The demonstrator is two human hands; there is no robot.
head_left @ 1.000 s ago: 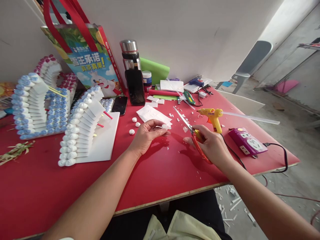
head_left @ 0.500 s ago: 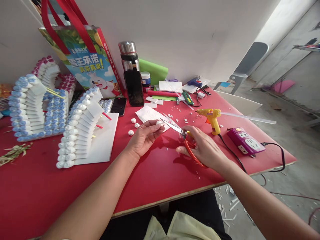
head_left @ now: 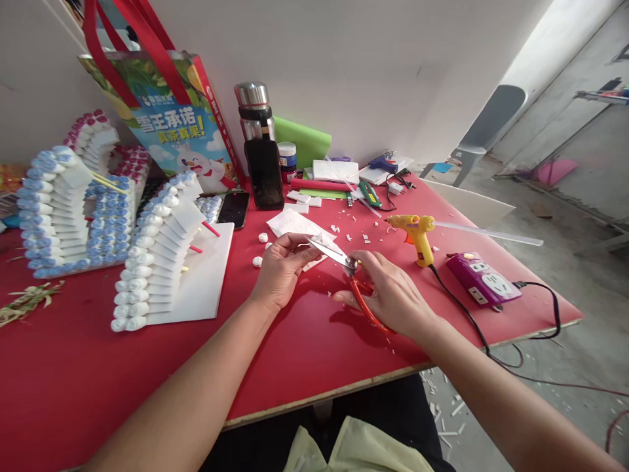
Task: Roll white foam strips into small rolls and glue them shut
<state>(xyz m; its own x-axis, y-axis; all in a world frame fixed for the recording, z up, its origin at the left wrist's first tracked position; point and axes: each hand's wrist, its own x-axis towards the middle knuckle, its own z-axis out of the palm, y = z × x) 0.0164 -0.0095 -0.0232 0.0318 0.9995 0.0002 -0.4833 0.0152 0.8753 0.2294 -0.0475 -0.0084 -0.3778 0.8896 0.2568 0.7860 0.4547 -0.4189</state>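
My left hand (head_left: pixel 281 270) pinches a small white rosette (head_left: pixel 322 238), now partly hidden behind metal blades. In my right hand (head_left: pixel 393 295) are scissors (head_left: pixel 366 307) with orange handles, their blades pointing left and reaching the rosette at my left fingertips. A bit of something yellow shows by the scissors' pivot, too little to name. White sheets (head_left: pixel 289 223) lie on the table beyond my left hand. Close to that hand sit a few white rosettes (head_left: pixel 257 261), one partly covered by my fingers. Small white scraps (head_left: pixel 366 238) are scattered past the blades.
On the red table (head_left: pixel 289 367), a white board piece edged with rosettes (head_left: pixel 216 275) stands left. A yellow glue gun (head_left: pixel 417 236) and purple power strip (head_left: pixel 484 278) are right. Behind are a phone (head_left: pixel 233 210), flask (head_left: pixel 253 108), upright black phone (head_left: pixel 264 174) and bag (head_left: pixel 162 124).
The scissors have moved slightly left and down, and the blades now overlap the rosette at my left fingertips. My left hand has turned a little, covering more of a loose rosette.
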